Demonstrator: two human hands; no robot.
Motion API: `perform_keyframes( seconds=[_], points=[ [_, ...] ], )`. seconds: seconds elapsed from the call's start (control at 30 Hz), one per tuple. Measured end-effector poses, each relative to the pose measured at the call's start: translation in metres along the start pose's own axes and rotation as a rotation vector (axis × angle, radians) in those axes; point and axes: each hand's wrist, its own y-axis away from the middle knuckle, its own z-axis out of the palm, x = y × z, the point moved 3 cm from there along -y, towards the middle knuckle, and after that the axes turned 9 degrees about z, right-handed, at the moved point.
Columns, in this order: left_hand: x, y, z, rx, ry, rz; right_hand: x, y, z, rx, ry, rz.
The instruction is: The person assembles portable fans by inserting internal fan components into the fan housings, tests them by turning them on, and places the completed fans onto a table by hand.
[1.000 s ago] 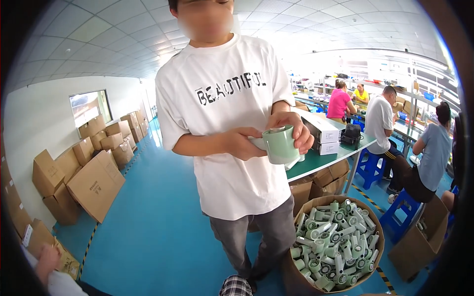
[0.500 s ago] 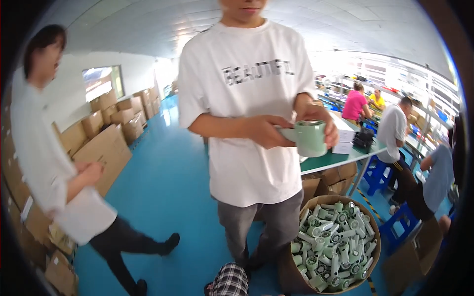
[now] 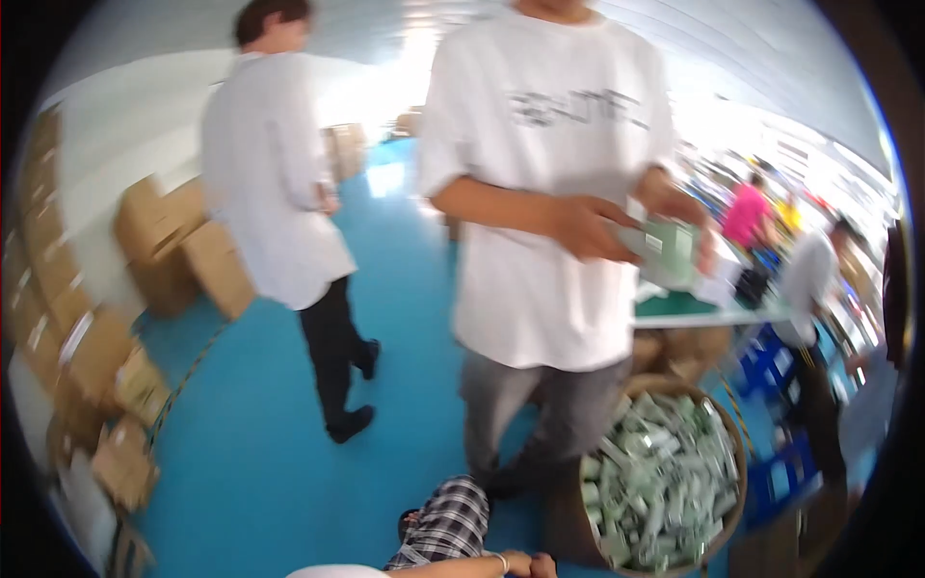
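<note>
Head view. Lettering: a line of dark printed characters [image 3: 578, 111] crosses the chest of the white T-shirt [image 3: 549, 270] worn by the co-worker at 1 o'clock; blur softens the strokes. A pale label [image 3: 75, 337] is fixed to the stacked boxes [image 3: 96, 352] at 9 o'clock; its print is too small to read.

Left hand [image 3: 518, 563]: located at 6 o'clock, with a band [image 3: 502, 563] at the wrist. The lower edge cuts it; its opening and contents cannot be told. A rounded form [image 3: 545, 566] just beside it may be the right hand; its state cannot be told either.

Carton [image 3: 567, 525]: located between 4 and 5 o'clock, filled with pale green handheld units [image 3: 660, 477]. One green cup-shaped unit [image 3: 672, 258] is held in the co-worker's hands at 3 o'clock, above the green surface [image 3: 665, 306].

Changes from the preceding frame: the passer-by [image 3: 270, 183] has moved from the left rim to 10 o'clock; the carton and co-worker sit farther toward 3 o'clock; the wearer's forearm [image 3: 438, 570] has entered at 6 o'clock.
</note>
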Motion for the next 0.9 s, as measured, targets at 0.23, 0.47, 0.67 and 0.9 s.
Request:
perform_keyframes(
  seconds=[0.23,0.47,0.67,0.9],
  points=[
    [-0.021,0.005,-0.011,-0.111,0.008,-0.074,-0.041,0.012,-0.001,0.025,-0.115,0.069],
    [-0.006,-0.001,-0.004,-0.129,-0.011,-0.065,-0.032,0.030,-0.013,0.010,-0.123,0.097],
    [-0.011,0.000,0.001,-0.153,-0.017,-0.043,-0.030,0.028,-0.003,0.044,-0.144,0.104],
    [-0.008,0.004,-0.007,-0.134,-0.002,-0.072,-0.034,0.029,-0.008,0.061,-0.141,0.064]
  ],
)
